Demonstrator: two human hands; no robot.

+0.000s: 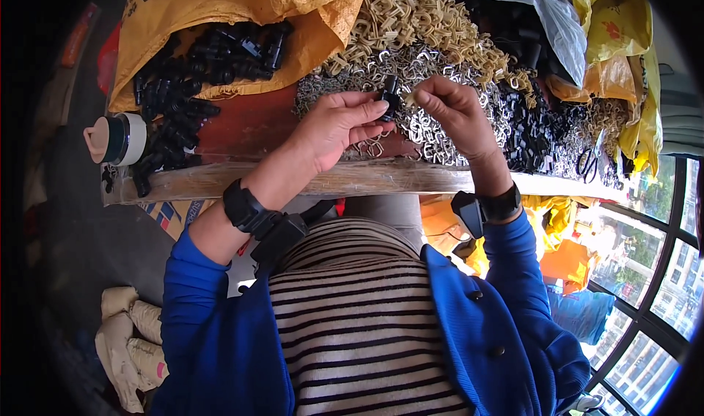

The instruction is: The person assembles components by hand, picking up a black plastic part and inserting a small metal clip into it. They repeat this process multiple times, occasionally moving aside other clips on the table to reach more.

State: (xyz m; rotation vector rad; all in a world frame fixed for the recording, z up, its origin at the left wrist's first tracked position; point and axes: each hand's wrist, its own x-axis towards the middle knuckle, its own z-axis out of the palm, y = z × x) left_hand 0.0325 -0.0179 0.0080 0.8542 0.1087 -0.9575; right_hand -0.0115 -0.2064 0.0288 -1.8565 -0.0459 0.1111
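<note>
Black plastic tubular fitting (391, 93) is held above the tabletop (238, 119), a red-brown surface, inward of the middle of its front edge. Left hand (348, 121) grips it between thumb and fingers, nearly closed, the fitting's upper end standing clear. Right hand (458, 115) is just beside it, thumb and forefinger closed in a pinch; a small cream piece (411, 98) appears to be at the tips, though its exact shape cannot be told.

Step in hand, as judged: bringing the small piece to the fitting; the two appear apart. The next move would call for a steady left grip and careful alignment before pressing.

Surroundings: an orange woven sack (213, 5) lies open at the back left, with loose black fittings (165, 97) spilling toward the front left corner, beside a cream-and-dark-green cylindrical container (130, 139). Beige U-shaped clips (411, 20) are heaped at the back middle; silver metal clips (444, 134) lie beneath and around the right hand. Small black parts (524, 134) and dark-handled scissors (587, 165) lie toward the right edge, near yellow plastic bags (638, 115).

Obstruction: nothing evident stands between the hands; the clip heaps crowd the surface below, so a dropped piece could be lost.
</note>
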